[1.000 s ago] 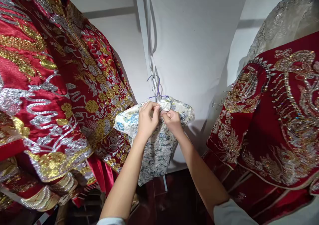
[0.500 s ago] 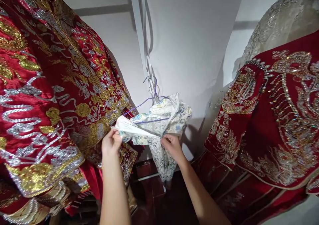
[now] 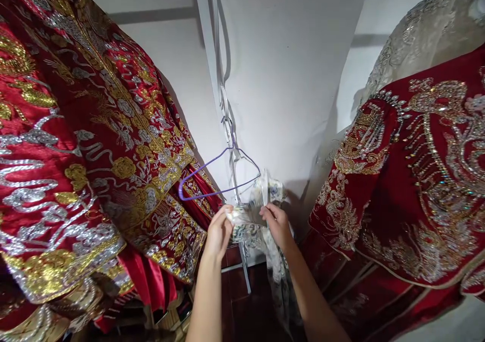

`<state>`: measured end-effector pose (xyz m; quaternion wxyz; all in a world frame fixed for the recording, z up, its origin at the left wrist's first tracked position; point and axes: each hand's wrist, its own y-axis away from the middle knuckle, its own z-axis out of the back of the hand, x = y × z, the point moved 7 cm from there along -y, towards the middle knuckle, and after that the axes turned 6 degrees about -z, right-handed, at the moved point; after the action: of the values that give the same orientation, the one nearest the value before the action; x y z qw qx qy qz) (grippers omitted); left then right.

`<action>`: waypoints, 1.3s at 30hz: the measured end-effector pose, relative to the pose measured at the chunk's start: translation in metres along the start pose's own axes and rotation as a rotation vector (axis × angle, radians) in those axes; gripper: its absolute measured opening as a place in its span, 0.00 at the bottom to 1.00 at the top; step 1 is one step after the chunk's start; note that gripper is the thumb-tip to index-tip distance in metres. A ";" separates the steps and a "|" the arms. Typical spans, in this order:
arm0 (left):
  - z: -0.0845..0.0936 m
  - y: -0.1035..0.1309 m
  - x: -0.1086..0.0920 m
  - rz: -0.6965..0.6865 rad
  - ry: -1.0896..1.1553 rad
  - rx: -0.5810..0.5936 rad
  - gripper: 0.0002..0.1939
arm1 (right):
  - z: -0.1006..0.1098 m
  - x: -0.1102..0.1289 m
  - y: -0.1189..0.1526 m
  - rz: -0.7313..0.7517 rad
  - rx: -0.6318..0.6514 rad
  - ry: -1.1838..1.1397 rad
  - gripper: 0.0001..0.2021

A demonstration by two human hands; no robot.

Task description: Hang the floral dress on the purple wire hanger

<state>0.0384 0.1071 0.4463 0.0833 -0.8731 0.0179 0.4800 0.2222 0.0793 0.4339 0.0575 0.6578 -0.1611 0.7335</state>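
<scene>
A white garment with a floral print [image 3: 259,233] hangs between my two hands, slightly blurred. My left hand [image 3: 220,226] pinches its left edge. My right hand [image 3: 276,221] is closed on the fabric near its upper middle. Just above the hands, a purple wire hanger [image 3: 215,195] hangs by its hook from white straps on a white stand [image 3: 212,54]. Most of the hanger is bare; its right end is close to the garment's top, and whether they touch is unclear. The lower part of the garment drapes down below my right hand.
Left, a red jacket with gold and silver embroidery [image 3: 125,165] fills the view. On the right are a beaded red garment [image 3: 424,180] and, behind it, a pale sheer one [image 3: 413,44]. Behind the stand is a white wall [image 3: 288,69]; below lies a dark tiled floor [image 3: 238,311].
The floral garment has come off most of the hanger and moved down and right with both hands. My left hand has come nearer to my right hand. The hanger has swung and now shows its whole frame.
</scene>
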 end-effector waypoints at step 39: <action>0.047 0.009 -0.144 -0.236 -1.765 0.115 0.28 | 0.013 0.082 -0.082 0.279 0.165 0.174 0.14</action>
<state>-0.0795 0.0989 0.5420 0.1595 -0.1759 -0.1187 0.9641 0.2482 0.1424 0.5289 -0.0852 0.5654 -0.1847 0.7993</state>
